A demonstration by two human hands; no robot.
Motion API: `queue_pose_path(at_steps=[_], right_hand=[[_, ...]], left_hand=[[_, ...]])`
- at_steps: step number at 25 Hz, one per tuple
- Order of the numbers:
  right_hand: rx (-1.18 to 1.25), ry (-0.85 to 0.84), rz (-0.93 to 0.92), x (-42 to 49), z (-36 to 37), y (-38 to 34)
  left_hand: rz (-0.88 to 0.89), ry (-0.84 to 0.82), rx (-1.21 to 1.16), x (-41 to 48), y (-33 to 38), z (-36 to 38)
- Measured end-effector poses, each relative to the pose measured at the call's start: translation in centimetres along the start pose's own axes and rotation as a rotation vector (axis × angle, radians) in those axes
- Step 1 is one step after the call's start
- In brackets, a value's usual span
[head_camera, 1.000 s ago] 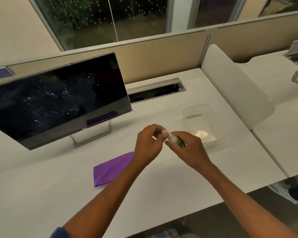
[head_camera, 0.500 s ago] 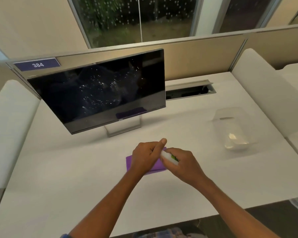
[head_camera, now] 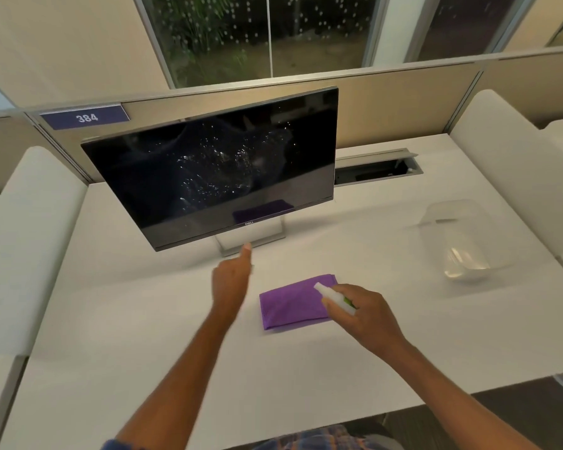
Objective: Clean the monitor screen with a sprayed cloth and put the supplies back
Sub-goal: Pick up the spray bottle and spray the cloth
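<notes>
A black monitor stands tilted on the white desk, with specks and smears on its dark screen. A folded purple cloth lies flat on the desk in front of it. My right hand grips a small white spray bottle with a green label. The bottle's nozzle points up and left over the cloth's right end. My left hand hovers left of the cloth with fingers curled and one digit raised toward the monitor's stand. Whether it holds the bottle's cap is hidden.
A clear plastic container sits at the right of the desk. An open cable slot runs behind the monitor. White dividers flank the desk on the left and on the right. A beige partition stands at the back.
My hands were joined at the bottle's top and have now separated. The left hand moved left and forward. The right hand holds the bottle over the cloth. The view shifted left.
</notes>
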State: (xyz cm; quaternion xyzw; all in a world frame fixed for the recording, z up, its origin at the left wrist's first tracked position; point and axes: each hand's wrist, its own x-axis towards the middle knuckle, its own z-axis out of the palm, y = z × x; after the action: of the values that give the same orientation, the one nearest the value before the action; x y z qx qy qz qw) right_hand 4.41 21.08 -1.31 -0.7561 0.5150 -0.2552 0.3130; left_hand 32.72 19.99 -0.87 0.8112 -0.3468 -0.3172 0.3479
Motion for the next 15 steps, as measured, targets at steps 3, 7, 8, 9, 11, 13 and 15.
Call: queue_pose_path(at_steps=[3, 7, 8, 9, 11, 13, 15], right_hand=[[0.018, -0.013, 0.06, -0.3, -0.6, 0.9], [0.044, -0.041, 0.078, 0.2, 1.0, 0.2], [0.048, -0.049, 0.077, 0.2, 1.3, 0.1], [0.052, -0.058, 0.079, 0.3, 1.6, 0.1], [0.054, -0.081, 0.091, 0.3, 2.1, -0.2], [0.052, -0.105, 0.105, 0.4, 2.6, -0.7], [0.075, -0.117, 0.095, 0.6, 2.9, -1.1]], left_hand=[[-0.049, 0.06, -0.109, 1.6, -1.3, -3.6], [0.034, -0.072, -0.162, -0.6, -2.6, -3.2], [0.05, -0.105, -0.169, -1.1, -3.1, -2.8], [0.053, -0.134, -0.179, -1.5, -3.5, -2.5], [0.052, -0.177, -0.186, -2.1, -4.3, -2.0], [0.081, -0.181, -0.166, -2.3, -5.2, -1.6], [0.125, -0.139, -0.086, -2.0, -6.3, -1.3]])
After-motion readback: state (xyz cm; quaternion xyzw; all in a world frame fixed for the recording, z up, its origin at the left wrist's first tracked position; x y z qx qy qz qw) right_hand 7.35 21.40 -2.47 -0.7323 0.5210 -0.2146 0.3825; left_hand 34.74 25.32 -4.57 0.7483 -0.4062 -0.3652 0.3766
